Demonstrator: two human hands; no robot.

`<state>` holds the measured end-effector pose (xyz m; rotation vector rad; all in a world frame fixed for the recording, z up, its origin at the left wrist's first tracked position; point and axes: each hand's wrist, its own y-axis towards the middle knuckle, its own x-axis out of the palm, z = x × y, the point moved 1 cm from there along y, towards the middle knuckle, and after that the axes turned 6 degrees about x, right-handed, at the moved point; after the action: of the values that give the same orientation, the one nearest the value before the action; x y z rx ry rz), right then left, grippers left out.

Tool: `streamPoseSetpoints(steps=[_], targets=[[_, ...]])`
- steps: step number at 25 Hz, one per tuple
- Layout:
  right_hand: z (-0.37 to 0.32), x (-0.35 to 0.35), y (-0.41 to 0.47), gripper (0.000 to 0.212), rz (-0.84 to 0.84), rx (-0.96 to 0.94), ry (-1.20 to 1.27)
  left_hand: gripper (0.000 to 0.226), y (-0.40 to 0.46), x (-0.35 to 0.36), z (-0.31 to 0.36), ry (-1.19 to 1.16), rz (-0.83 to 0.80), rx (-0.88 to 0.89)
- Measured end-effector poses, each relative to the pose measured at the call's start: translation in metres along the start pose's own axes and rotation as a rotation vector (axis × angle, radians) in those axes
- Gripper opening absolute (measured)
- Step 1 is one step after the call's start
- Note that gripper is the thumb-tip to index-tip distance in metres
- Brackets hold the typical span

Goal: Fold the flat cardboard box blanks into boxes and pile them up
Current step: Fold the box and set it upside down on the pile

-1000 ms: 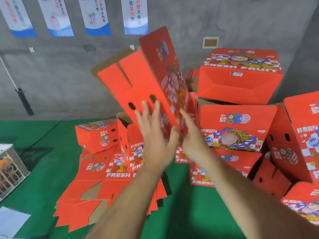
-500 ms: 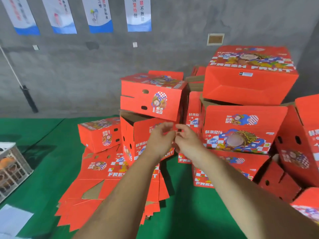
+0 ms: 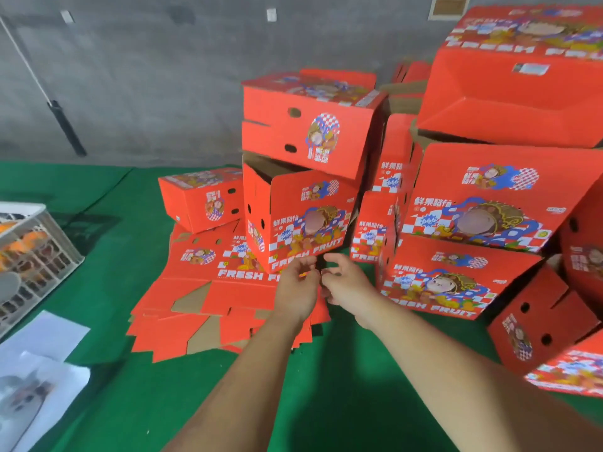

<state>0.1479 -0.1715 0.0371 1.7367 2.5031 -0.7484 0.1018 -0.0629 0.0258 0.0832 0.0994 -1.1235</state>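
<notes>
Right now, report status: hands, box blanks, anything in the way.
Left hand and right hand loosely curled, holding nothing, low over the stack of flat red cardboard blanks. Folded red cardboard box sits atop the open box. Nothing blocking the blanks.

"FRESH FRUIT" printed on folded boxes [image 3: 450, 288]; "FRESH" on flat blank [image 3: 228, 272].

Red printed flat blanks [image 3: 208, 298] fanned on green floor, folded boxes [image 3: 310, 125] piled behind and right.

I see a green floor mat [image 3: 107, 243]; on it lie flat blanks [image 3: 208, 308] at centre, folded boxes [image 3: 456, 275] at 3 o'clock, a crate [image 3: 36, 256] and papers [image 3: 39, 370] at 9 o'clock.
</notes>
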Motion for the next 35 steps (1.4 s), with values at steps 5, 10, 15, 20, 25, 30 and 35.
streamPoseSetpoints(steps=[5, 10, 15, 20, 25, 30, 35], targets=[[0.054, 0.044, 0.012, 0.051, -0.122, 0.228, -0.104, 0.035, -0.005, -0.029, -0.069, 0.421, -0.063, -0.203], [0.088, 0.081, 0.030, 0.039, -0.163, 0.348, -0.069, 0.053, -0.013, -0.039, -0.116, 0.855, -0.328, -0.184], [0.100, 0.086, 0.056, 0.037, -0.086, 0.472, 0.145, 0.069, -0.022, -0.045, -0.138, 0.933, -0.375, -0.169], [0.094, 0.085, 0.069, 0.016, -0.013, 0.598, 0.527, 0.088, -0.026, -0.035, -0.133, 0.891, -0.370, -0.069], [0.109, 0.040, 0.072, 0.009, 0.186, 0.500, 0.932, 0.052, -0.008, -0.029, -0.100, 0.960, -0.058, 0.243], [0.126, -0.007, 0.051, 0.010, 0.367, 0.463, 0.977, 0.068, 0.052, -0.003, -0.076, 1.117, -0.370, 0.272], [0.146, -0.089, 0.030, 0.018, 0.528, 0.489, 1.084, 0.081, 0.083, -0.021, -0.092, 1.257, -0.329, -0.010]])
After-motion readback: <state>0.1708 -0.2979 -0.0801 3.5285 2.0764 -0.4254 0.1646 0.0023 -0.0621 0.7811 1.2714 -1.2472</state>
